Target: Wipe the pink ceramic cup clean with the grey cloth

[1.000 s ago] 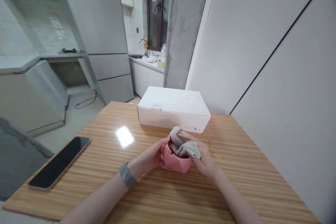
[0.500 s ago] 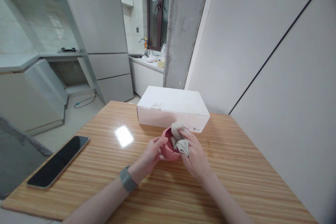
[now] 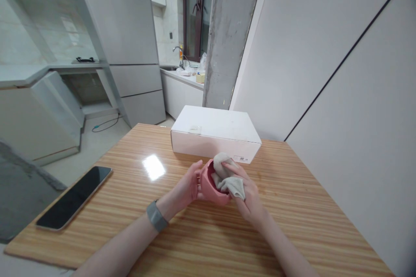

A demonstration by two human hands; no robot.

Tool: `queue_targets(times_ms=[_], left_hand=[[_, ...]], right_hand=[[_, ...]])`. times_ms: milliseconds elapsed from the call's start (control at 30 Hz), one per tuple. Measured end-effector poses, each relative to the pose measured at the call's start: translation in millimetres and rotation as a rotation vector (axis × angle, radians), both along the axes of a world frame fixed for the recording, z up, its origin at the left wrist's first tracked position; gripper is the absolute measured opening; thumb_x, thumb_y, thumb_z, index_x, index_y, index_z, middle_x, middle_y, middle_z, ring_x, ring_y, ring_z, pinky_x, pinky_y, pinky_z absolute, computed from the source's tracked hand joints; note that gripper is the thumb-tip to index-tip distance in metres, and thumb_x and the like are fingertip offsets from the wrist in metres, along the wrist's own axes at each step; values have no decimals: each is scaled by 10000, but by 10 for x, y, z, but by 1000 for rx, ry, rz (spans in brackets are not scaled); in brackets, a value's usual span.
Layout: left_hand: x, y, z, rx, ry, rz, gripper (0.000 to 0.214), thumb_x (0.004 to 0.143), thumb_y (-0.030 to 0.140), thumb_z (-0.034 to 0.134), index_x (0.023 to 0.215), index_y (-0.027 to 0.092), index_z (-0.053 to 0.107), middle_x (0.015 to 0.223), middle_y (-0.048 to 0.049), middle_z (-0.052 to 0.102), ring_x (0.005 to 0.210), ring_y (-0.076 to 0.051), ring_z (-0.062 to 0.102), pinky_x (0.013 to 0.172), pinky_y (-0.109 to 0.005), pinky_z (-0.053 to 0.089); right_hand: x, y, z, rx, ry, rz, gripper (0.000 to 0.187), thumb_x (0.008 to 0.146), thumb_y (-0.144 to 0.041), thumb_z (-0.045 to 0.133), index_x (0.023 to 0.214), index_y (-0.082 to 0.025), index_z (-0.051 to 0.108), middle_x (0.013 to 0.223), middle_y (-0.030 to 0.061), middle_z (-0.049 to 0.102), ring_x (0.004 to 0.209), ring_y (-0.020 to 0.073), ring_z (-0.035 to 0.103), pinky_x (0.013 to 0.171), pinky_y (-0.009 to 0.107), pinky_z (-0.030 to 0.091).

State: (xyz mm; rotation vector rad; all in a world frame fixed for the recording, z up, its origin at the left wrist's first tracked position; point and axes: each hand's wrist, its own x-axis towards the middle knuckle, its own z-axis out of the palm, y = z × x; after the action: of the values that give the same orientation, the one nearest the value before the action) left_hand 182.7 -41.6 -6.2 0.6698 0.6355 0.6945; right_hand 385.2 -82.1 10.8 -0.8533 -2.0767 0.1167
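A pink cup [image 3: 209, 188] rests on the wooden table [image 3: 136, 190], tipped with its mouth toward the right. My left hand [image 3: 186, 187] wraps round its left side. A grey-beige cloth [image 3: 227, 177] is pushed into the cup's mouth, and my right hand [image 3: 247, 192] is closed on it. A grey watch band sits on my left wrist.
A white cardboard box [image 3: 216, 134] lies just behind the cup. A dark phone [image 3: 74, 197] lies face up near the table's left edge. A white wall runs along the right. Beyond the table are a refrigerator [image 3: 125, 43], a concrete pillar [image 3: 227, 34] and a kitchen counter.
The cup has been turned in my left hand while my right hand shifted the cloth inside its mouth. Box and phone stayed put.
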Motion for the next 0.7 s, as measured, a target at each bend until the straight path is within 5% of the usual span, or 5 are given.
queue_targets(times_ms=[100, 367, 500, 700], left_hand=[[-52, 55, -65, 10, 67, -53, 455, 821, 574, 614, 946, 147, 705, 763, -45, 691, 612, -138, 601, 605, -256, 515], [-130, 124, -163, 51, 116, -35, 411, 775, 470, 707, 1030, 148, 700, 914, -78, 719, 751, -169, 642, 665, -271, 531], [-68, 117, -193, 73, 136, 47, 464, 688, 485, 769, 950, 111, 689, 788, -72, 694, 664, -178, 628, 566, -279, 524], [131, -20, -195, 106, 137, 277, 466, 653, 497, 797, 874, 116, 645, 743, -47, 668, 590, -135, 596, 537, -261, 525]], right_hand=[[21, 15, 12, -53, -26, 66, 354, 980, -304, 337, 864, -214, 660, 1153, 109, 706, 1300, 283, 529, 1140, 511, 379], [-15, 69, -83, -110, -99, 96, 291, 967, -272, 375, 888, -198, 645, 1283, 139, 648, 1322, 277, 506, 1135, 508, 383], [5, 107, -92, -140, -122, 51, 303, 968, -263, 371, 879, -198, 654, 1169, 146, 698, 1359, 282, 462, 1158, 526, 339], [-69, 118, -267, -194, -46, -153, 285, 958, -248, 397, 927, -171, 669, 1432, 180, 525, 1374, 300, 446, 1144, 504, 372]])
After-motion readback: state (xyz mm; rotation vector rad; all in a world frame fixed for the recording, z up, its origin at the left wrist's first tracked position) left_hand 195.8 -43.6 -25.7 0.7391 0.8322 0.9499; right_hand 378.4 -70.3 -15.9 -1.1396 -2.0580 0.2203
